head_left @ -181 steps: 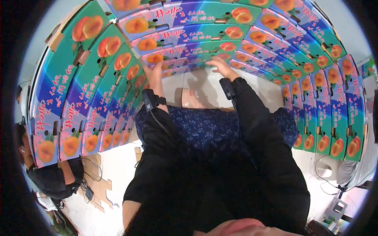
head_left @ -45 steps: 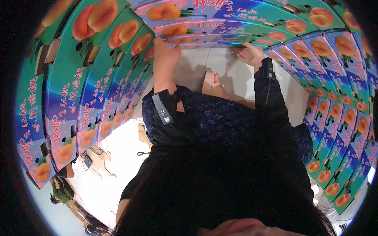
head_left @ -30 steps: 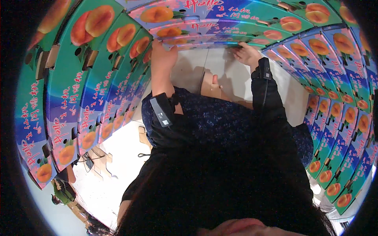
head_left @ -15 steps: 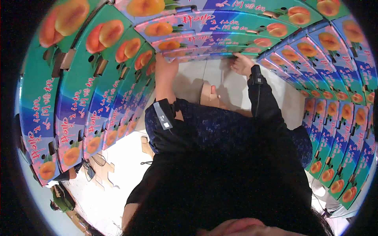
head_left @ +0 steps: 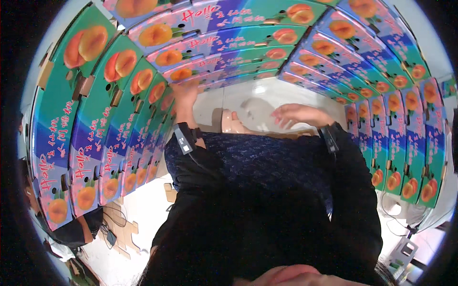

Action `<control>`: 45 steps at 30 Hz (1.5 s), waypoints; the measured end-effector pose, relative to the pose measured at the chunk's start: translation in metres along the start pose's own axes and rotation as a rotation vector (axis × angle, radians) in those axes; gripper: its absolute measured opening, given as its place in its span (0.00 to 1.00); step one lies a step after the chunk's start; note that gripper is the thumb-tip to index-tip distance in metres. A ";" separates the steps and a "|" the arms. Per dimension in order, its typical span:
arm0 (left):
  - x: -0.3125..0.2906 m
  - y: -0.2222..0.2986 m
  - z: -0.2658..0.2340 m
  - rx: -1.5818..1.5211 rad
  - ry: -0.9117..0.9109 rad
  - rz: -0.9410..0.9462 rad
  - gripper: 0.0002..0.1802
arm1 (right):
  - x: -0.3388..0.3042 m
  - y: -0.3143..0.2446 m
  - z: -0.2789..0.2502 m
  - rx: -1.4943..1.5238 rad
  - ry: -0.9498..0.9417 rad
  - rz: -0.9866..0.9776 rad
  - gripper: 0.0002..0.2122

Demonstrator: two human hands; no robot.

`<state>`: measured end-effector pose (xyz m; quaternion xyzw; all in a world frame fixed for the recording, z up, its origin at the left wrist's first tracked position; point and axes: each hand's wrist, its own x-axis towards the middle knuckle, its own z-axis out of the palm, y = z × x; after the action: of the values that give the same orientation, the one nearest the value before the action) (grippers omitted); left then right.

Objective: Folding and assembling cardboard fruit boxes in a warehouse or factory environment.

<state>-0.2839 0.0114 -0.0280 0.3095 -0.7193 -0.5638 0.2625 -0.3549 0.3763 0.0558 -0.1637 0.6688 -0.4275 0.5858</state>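
Note:
Flat fruit boxes in green, blue and pink, printed with peaches, stand stacked around me. At the left lower corner of the front stack [head_left: 229, 43] is my left hand [head_left: 185, 95], touching the lowest boxes. Its fingertips are hidden or blurred against them. My right hand [head_left: 303, 114] hovers over the pale floor [head_left: 267, 93], away from the boxes. Its fingers are apart and slightly bent, with nothing in them. Dark patterned cloth [head_left: 257, 152] covers my lap, and part of a foot [head_left: 232, 123] shows beyond it.
More such boxes form a left stack [head_left: 62, 128], a far right stack [head_left: 343, 52] and a near right stack [head_left: 396, 138]. Cut cardboard pieces [head_left: 126, 238] and a cable [head_left: 123, 214] lie on the floor at the left. A grey device [head_left: 403, 250] stands at the lower right.
My right hand has come away from the front stack's right end and drawn back toward my lap. My left hand stays at the left corner. The whole view has shifted.

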 end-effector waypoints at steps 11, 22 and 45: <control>-0.006 -0.025 0.010 -0.223 -0.049 -0.039 0.46 | -0.100 0.076 0.017 -0.679 0.279 -0.065 0.23; -0.031 -0.032 0.015 0.133 0.002 0.099 0.37 | -0.095 0.082 0.019 -0.849 0.559 -0.037 0.23; -0.042 -0.022 0.043 0.402 -0.022 0.281 0.45 | -0.084 0.087 0.025 -0.849 0.522 -0.067 0.19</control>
<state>-0.2837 0.0665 -0.0603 0.2463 -0.8557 -0.3708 0.2638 -0.2852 0.4776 0.0450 -0.2965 0.9025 -0.1628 0.2666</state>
